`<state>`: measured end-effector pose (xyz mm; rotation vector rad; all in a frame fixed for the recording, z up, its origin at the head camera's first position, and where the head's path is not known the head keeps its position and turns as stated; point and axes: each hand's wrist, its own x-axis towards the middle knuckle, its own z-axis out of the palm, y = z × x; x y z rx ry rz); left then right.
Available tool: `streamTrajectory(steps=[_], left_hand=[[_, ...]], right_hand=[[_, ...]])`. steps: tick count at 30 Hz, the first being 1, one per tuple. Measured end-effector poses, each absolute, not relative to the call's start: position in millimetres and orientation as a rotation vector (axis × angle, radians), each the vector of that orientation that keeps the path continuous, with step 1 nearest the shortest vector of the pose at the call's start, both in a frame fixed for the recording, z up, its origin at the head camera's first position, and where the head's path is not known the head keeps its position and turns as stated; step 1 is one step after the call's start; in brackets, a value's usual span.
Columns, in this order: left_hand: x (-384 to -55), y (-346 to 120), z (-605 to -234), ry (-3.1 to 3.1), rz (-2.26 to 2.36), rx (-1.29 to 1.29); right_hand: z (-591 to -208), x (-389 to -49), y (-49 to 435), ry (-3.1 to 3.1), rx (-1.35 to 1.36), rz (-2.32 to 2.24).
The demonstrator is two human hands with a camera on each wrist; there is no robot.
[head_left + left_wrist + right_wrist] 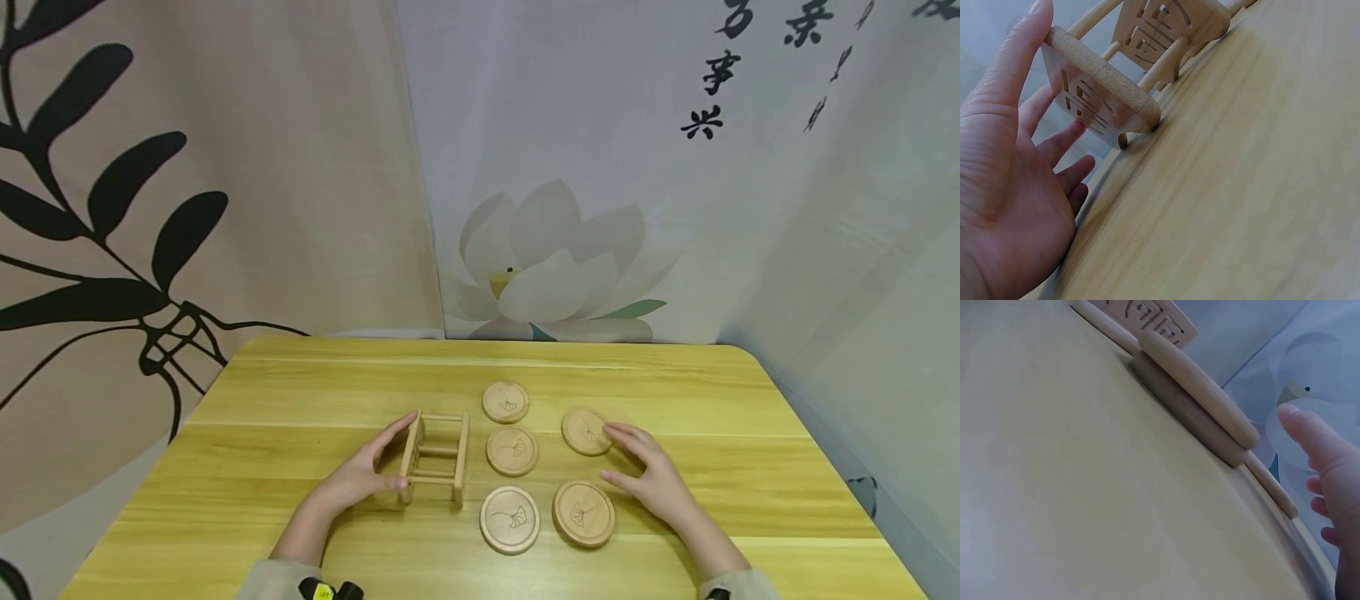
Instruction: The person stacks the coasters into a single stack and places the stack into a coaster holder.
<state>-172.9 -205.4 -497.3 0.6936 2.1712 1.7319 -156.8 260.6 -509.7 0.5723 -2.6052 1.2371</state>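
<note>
A small wooden coaster rack [460,454], with slotted end panels joined by round bars, stands left of the coasters. My left hand [360,472] grips its left panel, thumb at the near end and index finger at the far end. In the left wrist view the other fingers lie along the panel's slotted face [1082,103]. My right hand [651,477] has its fingertips at the right edge of a round wooden coaster [582,431] engraved with a ginkgo leaf. Its thumb is held apart, near a thicker stack of two coasters [583,514].
A column of similar coasters lies between the rack and those two: a far one [506,402], a middle one [512,451] and a near one [510,520]. All rest on a wooden table [750,467]. A printed curtain [570,150] hangs behind its far edge.
</note>
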Motion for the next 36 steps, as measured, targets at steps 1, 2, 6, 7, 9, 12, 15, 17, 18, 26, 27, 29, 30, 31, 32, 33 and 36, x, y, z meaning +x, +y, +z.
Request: streamTrajectory(steps=[1, 2, 6, 7, 9, 12, 15, 17, 18, 26, 27, 29, 30, 31, 32, 33, 36], left_hand=[[-173, -205, -497, 2.173, 1.729, 0.691], [-173, -205, -497, 2.175, 1.727, 0.687], [-172, -205, -496, 2.180, 1.722, 0.693], [-172, -205, -496, 2.181, 1.721, 0.695], [-172, -205, -496, 2.178, 1.723, 0.698], [-172, -205, -496, 2.168, 1.731, 0.689], [-172, -205, -496, 2.160, 1.733, 0.677], [-171, -205, -496, 2.162, 1.732, 0.671], [-171, -205, -496, 2.163, 1.732, 0.669], [-171, -205, -495, 2.159, 1.735, 0.679], [-171, -205, -495, 2.157, 1.736, 0.681], [-171, -205, -495, 2.157, 1.735, 0.682], [-171, -205, -495, 2.157, 1.735, 0.682], [-171, -205, -495, 2.159, 1.734, 0.682], [-171, -205, -495, 2.162, 1.732, 0.682], [-171, -204, -494, 2.166, 1.731, 0.682], [-171, -204, -494, 2.174, 1.729, 0.673]], right_hand=[[-510, -159, 261, -2.603, 0.574, 1.243], [-510, -161, 262, -2.602, 0.576, 1.244], [-512, -169, 263, -2.600, 0.575, 1.245], [-513, -171, 264, -2.601, 0.573, 1.242], [-513, -174, 264, -2.609, 0.566, 1.233], [-514, -178, 264, -2.624, 0.557, 1.231], [-514, -182, 265, -2.644, 0.544, 1.231], [-515, -186, 265, -2.655, 0.537, 1.230], [-515, -187, 265, -2.661, 0.535, 1.226], [-516, -198, 263, -2.699, 0.549, 1.169], [-517, -199, 263, -2.700, 0.555, 1.159], [-517, -201, 263, -2.705, 0.561, 1.137], [-518, -202, 262, -2.706, 0.566, 1.125], [-518, -203, 262, -2.702, 0.571, 1.118], [-518, -204, 262, -2.703, 0.576, 1.108], [-517, -205, 262, -2.706, 0.577, 1.105], [-517, -206, 261, -2.714, 0.588, 1.096]])
